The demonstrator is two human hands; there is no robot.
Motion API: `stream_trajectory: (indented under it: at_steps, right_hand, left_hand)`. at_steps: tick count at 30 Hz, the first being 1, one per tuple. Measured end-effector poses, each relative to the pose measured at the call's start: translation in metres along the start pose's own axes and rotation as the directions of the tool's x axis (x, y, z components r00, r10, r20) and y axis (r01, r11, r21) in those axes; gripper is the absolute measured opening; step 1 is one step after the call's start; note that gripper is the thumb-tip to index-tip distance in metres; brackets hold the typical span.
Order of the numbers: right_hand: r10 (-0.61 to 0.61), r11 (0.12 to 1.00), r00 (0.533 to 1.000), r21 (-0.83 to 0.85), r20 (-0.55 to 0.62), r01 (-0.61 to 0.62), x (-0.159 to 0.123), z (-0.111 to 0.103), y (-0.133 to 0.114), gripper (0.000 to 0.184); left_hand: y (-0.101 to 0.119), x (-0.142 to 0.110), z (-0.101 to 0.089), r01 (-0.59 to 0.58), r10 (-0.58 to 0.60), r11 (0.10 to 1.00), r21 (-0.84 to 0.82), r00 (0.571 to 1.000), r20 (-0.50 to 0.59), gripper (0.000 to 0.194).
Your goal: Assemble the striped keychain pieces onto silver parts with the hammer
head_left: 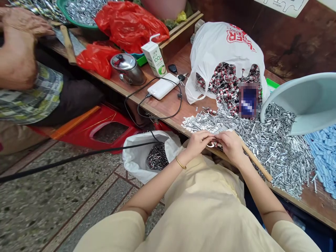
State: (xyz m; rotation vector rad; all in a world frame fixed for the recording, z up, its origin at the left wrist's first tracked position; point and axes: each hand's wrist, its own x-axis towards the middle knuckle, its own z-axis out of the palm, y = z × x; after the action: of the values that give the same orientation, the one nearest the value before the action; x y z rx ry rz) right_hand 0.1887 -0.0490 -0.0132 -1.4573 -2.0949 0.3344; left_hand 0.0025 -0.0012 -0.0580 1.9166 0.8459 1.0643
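My left hand [197,142] and my right hand [230,145] meet at the near edge of the wooden table [168,105]. Both pinch a small metal part with a ring [211,144] between their fingertips. A gold bangle [180,163] sits on my left wrist. Just beyond my hands spreads a big heap of small silver metal pieces [273,140]. A wooden stick [256,161] lies along the table edge under my right forearm.
A white plastic bag [223,49] spills red-and-silver ring parts. A pale tilted basin [304,98], blue pieces [325,154], a power bank [163,87], a drink carton [154,57] and a metal pot [127,68] stand about. A floor bag [154,154] holds dark parts. Another person's hands [18,45] work at left.
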Motion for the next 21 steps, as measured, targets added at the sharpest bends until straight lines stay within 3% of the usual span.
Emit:
stream_trajectory:
  at_steps: [6, 11, 15, 21]
  right_hand:
    - [0.162, 0.975, 0.984, 0.167, -0.071, -0.149, 0.001, 0.0, 0.002, 0.021]
    - [0.289, 0.934, 0.955, 0.237, -0.065, -0.267, -0.004, 0.002, -0.004, 0.015]
    - [0.279, 0.907, 0.96, 0.329, -0.001, -0.263, -0.008, 0.004, -0.011, 0.017]
    - [0.256, 0.89, 0.964, 0.406, -0.067, -0.208, -0.013, -0.004, -0.024, 0.014]
  left_hand:
    - [-0.011, -0.007, 0.0, -0.206, 0.211, 0.972, 0.112, 0.977, -0.034, 0.015]
    - [-0.009, -0.015, 0.002, -0.21, 0.23, 0.965, 0.155, 0.966, -0.121, 0.014]
    - [-0.001, -0.017, 0.0, -0.229, 0.257, 0.96, 0.162, 0.951, -0.174, 0.015]
    - [0.014, -0.016, -0.004, -0.298, 0.326, 0.941, 0.16, 0.924, -0.2, 0.015]
